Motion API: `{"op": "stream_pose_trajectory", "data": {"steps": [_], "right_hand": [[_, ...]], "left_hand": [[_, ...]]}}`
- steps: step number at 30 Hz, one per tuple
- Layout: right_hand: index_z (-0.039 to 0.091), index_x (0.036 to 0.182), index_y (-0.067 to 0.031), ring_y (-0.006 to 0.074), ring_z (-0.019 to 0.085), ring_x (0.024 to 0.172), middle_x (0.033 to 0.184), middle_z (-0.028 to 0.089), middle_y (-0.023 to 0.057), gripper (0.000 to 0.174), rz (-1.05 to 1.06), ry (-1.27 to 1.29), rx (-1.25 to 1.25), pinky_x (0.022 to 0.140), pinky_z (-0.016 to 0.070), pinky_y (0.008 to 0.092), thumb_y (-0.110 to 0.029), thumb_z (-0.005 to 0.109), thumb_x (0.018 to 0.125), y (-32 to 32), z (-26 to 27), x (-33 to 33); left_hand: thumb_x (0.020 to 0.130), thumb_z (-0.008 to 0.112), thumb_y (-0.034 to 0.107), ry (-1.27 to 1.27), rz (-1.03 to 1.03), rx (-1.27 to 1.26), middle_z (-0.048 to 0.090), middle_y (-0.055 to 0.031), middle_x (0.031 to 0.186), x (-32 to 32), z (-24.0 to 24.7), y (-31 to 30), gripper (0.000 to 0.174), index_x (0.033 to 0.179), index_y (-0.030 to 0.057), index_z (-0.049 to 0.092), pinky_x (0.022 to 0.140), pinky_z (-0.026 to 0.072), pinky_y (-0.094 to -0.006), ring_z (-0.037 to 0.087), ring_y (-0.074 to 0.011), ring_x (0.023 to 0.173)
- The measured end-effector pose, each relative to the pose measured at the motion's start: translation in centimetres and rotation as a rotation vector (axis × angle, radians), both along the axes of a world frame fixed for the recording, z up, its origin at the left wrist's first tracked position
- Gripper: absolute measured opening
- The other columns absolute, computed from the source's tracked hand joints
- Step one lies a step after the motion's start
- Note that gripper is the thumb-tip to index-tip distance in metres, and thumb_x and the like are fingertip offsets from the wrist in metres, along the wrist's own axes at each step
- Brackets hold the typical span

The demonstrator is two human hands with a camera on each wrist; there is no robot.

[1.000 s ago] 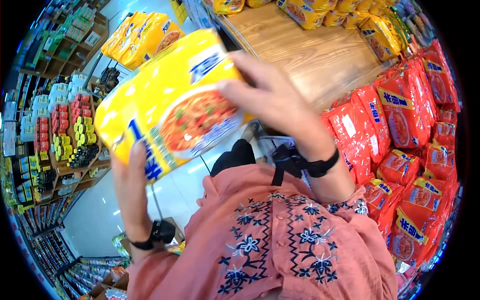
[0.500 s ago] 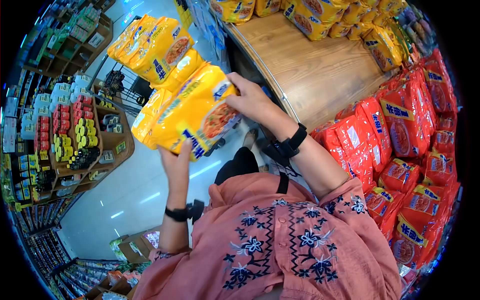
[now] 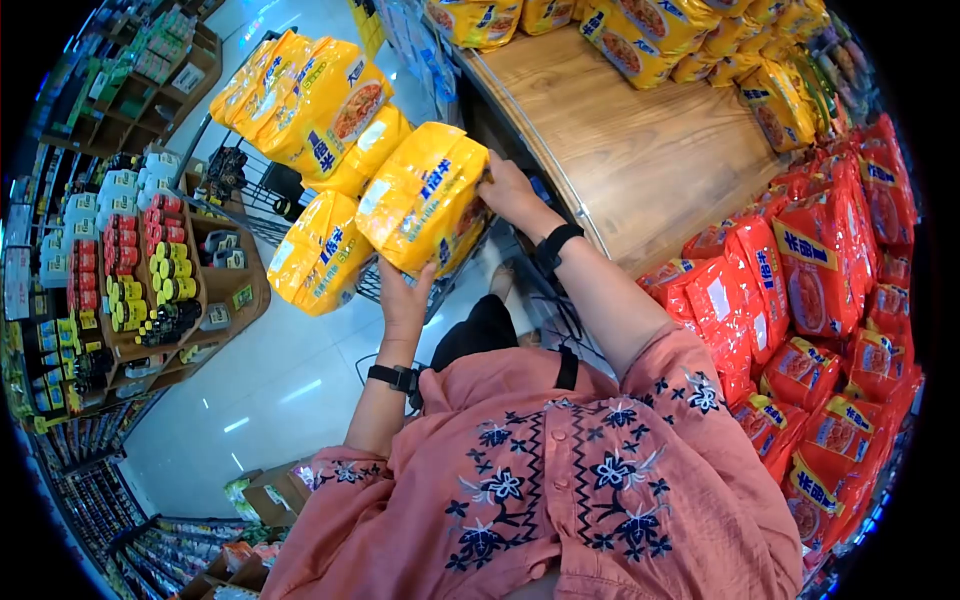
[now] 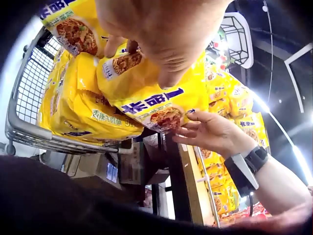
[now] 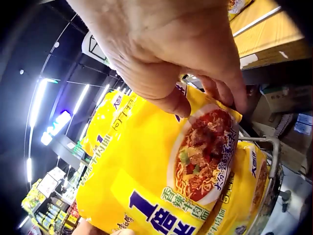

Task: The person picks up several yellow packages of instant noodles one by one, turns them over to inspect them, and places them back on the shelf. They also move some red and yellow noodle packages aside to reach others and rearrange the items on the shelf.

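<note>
A yellow multipack of instant noodles [image 3: 425, 200] is held between both hands over a wire shopping cart [image 3: 250, 200]. My left hand [image 3: 405, 300] grips its near end, thumb along the front and the other fingers under it. At the opposite end my right hand [image 3: 512, 192] pinches the wrapper corner; in the right wrist view the thumb [image 5: 173, 103] presses beside the printed noodle bowl. Another yellow noodle pack [image 3: 320, 255] lies in the cart right beside the held one. More yellow packs [image 3: 310, 100] are piled toward the cart's far end.
A wooden display table [image 3: 590, 130] stands to the right, with yellow noodle packs [image 3: 650, 40] along its far side. Red noodle packs [image 3: 735, 290] are heaped nearer on the right. Shelves of bottles and jars [image 3: 150, 250] line the left across the tiled floor [image 3: 230, 400].
Both hands have carried the noodle pack away from the body to the cart, turning it so its side panel faces up. It now sits lower, beside the other packs.
</note>
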State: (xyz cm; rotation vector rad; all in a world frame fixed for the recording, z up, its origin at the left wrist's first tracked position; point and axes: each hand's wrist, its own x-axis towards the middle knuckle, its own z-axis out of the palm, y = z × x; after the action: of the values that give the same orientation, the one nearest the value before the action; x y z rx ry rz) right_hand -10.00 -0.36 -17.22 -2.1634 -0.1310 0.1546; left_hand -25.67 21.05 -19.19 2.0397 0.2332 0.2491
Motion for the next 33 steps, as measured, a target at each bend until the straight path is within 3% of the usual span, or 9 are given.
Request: {"op": "stream_pose_trajectory", "data": {"steps": [2, 5, 9, 13, 16, 18, 21, 28, 33], "right_hand": [[0.057, 0.126, -0.0043, 0.0275, 0.065, 0.107, 0.114, 0.068, 0.0188, 0.038, 0.014, 0.142, 0.035, 0.091, 0.0503, 0.0354, -0.011, 0.061, 0.089, -0.4, 0.4, 0.1], [0.061, 0.123, -0.0039, 0.0186, 0.066, 0.098, 0.111, 0.07, 0.0094, 0.031, 0.057, 0.26, 0.247, 0.085, 0.0511, 0.0317, -0.014, 0.063, 0.094, -0.9, 0.4, -0.7], [0.062, 0.119, -0.003, 0.0176, 0.067, 0.09, 0.104, 0.071, 0.0094, 0.027, 0.073, 0.186, 0.281, 0.081, 0.0518, 0.0306, -0.009, 0.058, 0.093, -0.3, 1.9, 0.1], [0.06, 0.121, -0.0031, 0.0182, 0.067, 0.09, 0.102, 0.07, 0.0131, 0.031, 0.15, 0.085, 0.27, 0.08, 0.0517, 0.0307, -0.005, 0.053, 0.091, 0.9, 5.1, 1.8], [0.059, 0.127, -0.0045, 0.0341, 0.067, 0.104, 0.111, 0.068, 0.0245, 0.039, 0.094, 0.147, 0.261, 0.087, 0.0518, 0.0367, -0.01, 0.055, 0.089, 1.5, 1.9, 3.1], [0.049, 0.137, -0.0036, 0.0333, 0.067, 0.106, 0.117, 0.067, 0.0237, 0.049, 0.079, 0.241, 0.28, 0.088, 0.0518, 0.0378, -0.01, 0.056, 0.089, 0.9, -0.8, 3.0], [0.037, 0.144, -0.0011, 0.035, 0.066, 0.109, 0.119, 0.065, 0.026, 0.061, 0.039, 0.276, 0.263, 0.09, 0.0514, 0.0391, -0.014, 0.059, 0.088, -0.1, -0.6, 2.5], [0.037, 0.141, 0.0028, 0.0404, 0.061, 0.117, 0.122, 0.061, 0.03, 0.06, -0.124, 0.277, 0.124, 0.097, 0.0484, 0.0412, -0.02, 0.058, 0.088, -1.0, 3.6, -0.7], [0.041, 0.14, 0.0024, 0.0397, 0.058, 0.121, 0.127, 0.06, 0.0292, 0.056, -0.147, 0.324, 0.204, 0.101, 0.046, 0.0412, -0.021, 0.055, 0.091, -1.9, 6.1, -3.1]], "left_hand": [[0.08, 0.081, 0.019, -0.006, -0.056, 0.063, 0.057, -0.0222, 0.125, 0.0, -0.2, 0.1, 0.068, 0.132, -0.0026, 0.044, 0.099, 0.0451, -0.0408, 0.058, -0.0377, 0.114], [0.079, 0.083, 0.017, 0.063, -0.064, -0.147, 0.06, -0.0197, 0.125, 0.5, 1.0, -0.5, 0.068, 0.132, -0.0027, 0.045, 0.098, 0.0466, -0.0385, 0.06, -0.0323, 0.113], [0.08, 0.081, 0.013, 0.099, -0.054, -0.247, 0.062, -0.0173, 0.123, 1.1, 1.8, -0.6, 0.063, 0.131, -0.0034, 0.047, 0.096, 0.0478, -0.0361, 0.061, -0.0272, 0.111], [0.084, 0.077, 0.013, 0.048, -0.065, -0.137, 0.062, -0.0198, 0.122, 1.6, 3.3, -0.7, 0.055, 0.128, -0.005, 0.049, 0.093, 0.0488, -0.037, 0.062, -0.0294, 0.109], [0.085, 0.076, 0.016, 0.067, -0.079, 0.019, 0.061, -0.0227, 0.123, 3.3, 3.0, -0.5, 0.055, 0.128, -0.0058, 0.049, 0.093, 0.0483, -0.0398, 0.061, -0.0349, 0.109], [0.085, 0.077, 0.02, 0.046, -0.134, 0.21, 0.06, -0.0243, 0.124, 4.5, 0.7, 0.3, 0.057, 0.128, -0.0058, 0.048, 0.093, 0.0478, -0.0417, 0.06, -0.0387, 0.111], [0.081, 0.081, 0.024, 0.156, -0.119, 0.172, 0.058, -0.0236, 0.127, 4.8, 1.5, 0.0, 0.066, 0.131, -0.0033, 0.047, 0.096, 0.0463, -0.0428, 0.057, -0.0408, 0.115], [0.081, 0.079, 0.036, 0.282, -0.131, 0.111, 0.06, -0.0268, 0.126, 1.8, 4.5, -0.1, 0.073, 0.132, -0.0044, 0.046, 0.097, 0.0465, -0.042, 0.059, -0.04, 0.117], [0.087, 0.065, 0.054, 0.63, -0.376, 0.308, 0.065, -0.0293, 0.115, 1.0, 6.3, -0.5, 0.075, 0.127, -0.0084, 0.051, 0.092, 0.0494, -0.0422, 0.063, -0.0429, 0.108]]}}
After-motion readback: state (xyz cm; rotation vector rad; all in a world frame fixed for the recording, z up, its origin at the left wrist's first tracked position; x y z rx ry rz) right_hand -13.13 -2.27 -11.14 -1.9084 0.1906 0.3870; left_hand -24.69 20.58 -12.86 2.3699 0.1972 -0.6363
